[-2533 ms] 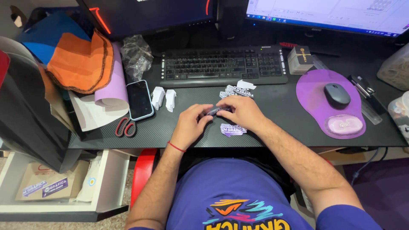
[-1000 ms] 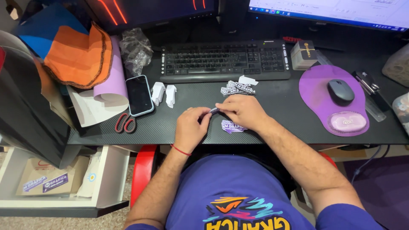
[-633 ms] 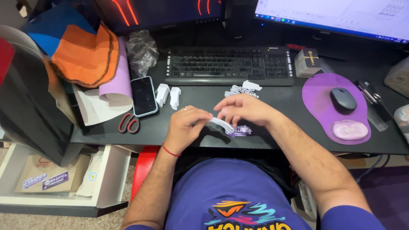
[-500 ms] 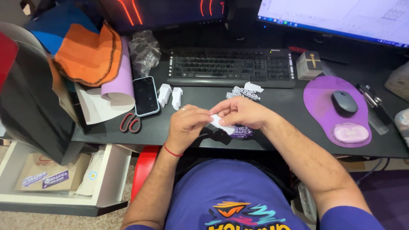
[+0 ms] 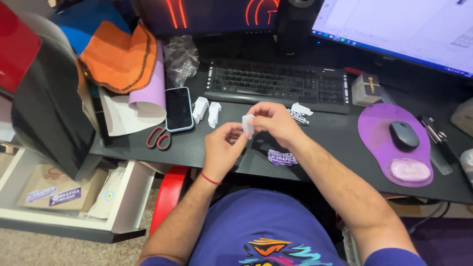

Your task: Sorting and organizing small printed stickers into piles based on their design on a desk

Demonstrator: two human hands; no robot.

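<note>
Both hands hold one small white piece of sticker backing point(image 5: 248, 125) just above the black desk point(image 5: 335, 148). My left hand point(image 5: 222, 149) pinches its lower edge and my right hand point(image 5: 272, 121) grips its upper part. A purple printed sticker point(image 5: 282, 157) lies flat on the desk under my right wrist. More small printed stickers point(image 5: 299, 112) lie in front of the keyboard point(image 5: 278, 83), just beyond my right hand. Two folded white paper bits point(image 5: 207, 110) lie to the left of my hands.
A phone point(image 5: 179, 108) and red-handled scissors point(image 5: 158, 138) lie at the left, beside rolled lilac sheet point(image 5: 148, 98) and orange fabric point(image 5: 120, 60). A mouse point(image 5: 404, 135) sits on a purple pad point(image 5: 389, 148) at right. An open drawer point(image 5: 64, 199) juts out below left.
My hands have lifted off the desk and come closer to the keyboard, now holding a white piece up between them. The purple sticker stays on the desk.
</note>
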